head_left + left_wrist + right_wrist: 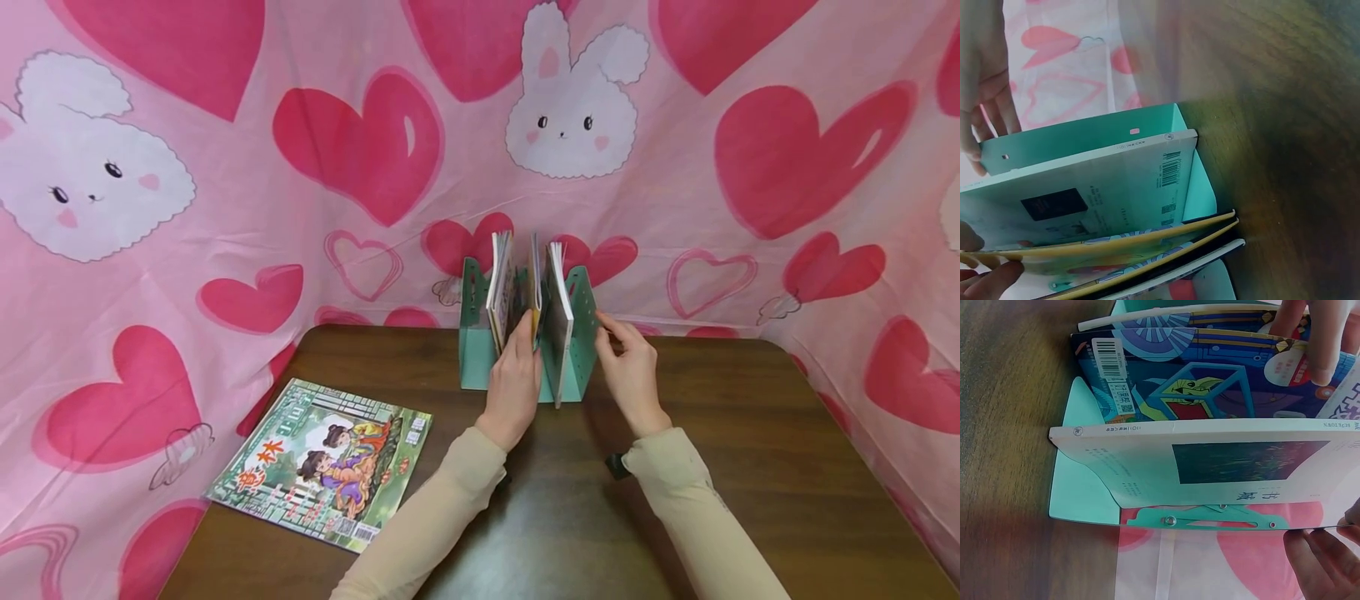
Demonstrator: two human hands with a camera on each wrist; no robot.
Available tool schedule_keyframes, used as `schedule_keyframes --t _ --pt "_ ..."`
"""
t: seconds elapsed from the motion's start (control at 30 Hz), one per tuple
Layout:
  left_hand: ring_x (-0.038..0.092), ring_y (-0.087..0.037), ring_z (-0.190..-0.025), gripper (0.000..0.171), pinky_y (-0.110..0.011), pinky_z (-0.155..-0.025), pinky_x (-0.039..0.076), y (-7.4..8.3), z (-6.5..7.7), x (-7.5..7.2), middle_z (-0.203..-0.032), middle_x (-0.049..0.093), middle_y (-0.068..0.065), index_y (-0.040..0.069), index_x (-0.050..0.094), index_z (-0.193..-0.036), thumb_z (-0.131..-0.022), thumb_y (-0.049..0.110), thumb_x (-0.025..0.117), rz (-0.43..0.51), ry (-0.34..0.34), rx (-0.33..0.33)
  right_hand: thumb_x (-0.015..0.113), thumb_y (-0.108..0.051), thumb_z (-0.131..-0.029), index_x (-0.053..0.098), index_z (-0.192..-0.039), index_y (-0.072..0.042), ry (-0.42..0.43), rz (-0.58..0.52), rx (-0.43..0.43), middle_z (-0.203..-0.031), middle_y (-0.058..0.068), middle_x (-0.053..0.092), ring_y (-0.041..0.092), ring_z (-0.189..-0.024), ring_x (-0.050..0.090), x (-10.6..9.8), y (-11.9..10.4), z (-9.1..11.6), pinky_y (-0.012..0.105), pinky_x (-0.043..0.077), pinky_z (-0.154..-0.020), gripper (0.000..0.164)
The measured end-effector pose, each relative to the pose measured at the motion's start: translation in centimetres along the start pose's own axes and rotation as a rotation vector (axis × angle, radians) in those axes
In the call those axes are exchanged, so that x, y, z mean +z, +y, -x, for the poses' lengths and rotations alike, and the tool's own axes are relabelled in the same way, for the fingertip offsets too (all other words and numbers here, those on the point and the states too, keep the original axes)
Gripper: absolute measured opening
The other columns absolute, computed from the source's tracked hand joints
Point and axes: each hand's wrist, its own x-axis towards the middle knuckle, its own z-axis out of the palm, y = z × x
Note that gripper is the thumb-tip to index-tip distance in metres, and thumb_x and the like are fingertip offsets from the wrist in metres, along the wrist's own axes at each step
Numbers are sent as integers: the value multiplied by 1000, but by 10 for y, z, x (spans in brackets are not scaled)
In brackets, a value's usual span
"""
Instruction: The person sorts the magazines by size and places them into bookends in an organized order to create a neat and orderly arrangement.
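Note:
A green book rack (472, 358) stands at the back of the table with several thin books and magazines upright in it. My left hand (516, 379) pinches a dark blue magazine (1160, 375) with a colourful printed cover, thumb on one face and fingers behind it. To its right, a white-covered book (1141, 459) leans inside the rack. My right hand (632, 367) pinches the edge of the rack's right side panel (585, 342), with fingers (1313, 562) along the outer face. More magazines (501, 283) stand left of the held one.
A magazine (330, 462) with two cartoon figures on its cover lies flat on the brown wooden table (555, 525), left of my left forearm. Pink cloth (480, 192) with hearts and rabbits hangs behind and beside the table.

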Motion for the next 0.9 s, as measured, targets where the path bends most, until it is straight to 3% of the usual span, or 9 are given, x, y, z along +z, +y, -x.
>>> schedule_keyframes --t 0.3,0.57,0.9 --pt "70 -33 -113 73 -40 -89 60 -3 7 -6 -135 62 -24 -4 33 -154 -97 12 75 43 0 23 64 -2 -100 72 -130 0 -2 -8 1 -113 23 72 -7 -88 58 1 1 2 3 47 -77 31" --pt "72 -34 -107 56 -41 -86 61 -8 12 -18 -129 64 -26 -10 49 -144 -96 6 74 72 30 43 64 -2 -100 72 -130 0 -1 -21 3 -115 24 72 -8 -89 58 0 0 1 3 48 -78 31" --pt "73 -31 -92 46 -37 -73 63 -10 15 -38 -118 66 -23 -8 57 -134 -93 -1 75 95 76 69 64 -2 -100 72 -130 -1 0 -14 6 -115 22 73 -9 -87 58 0 -2 1 2 47 -77 31"
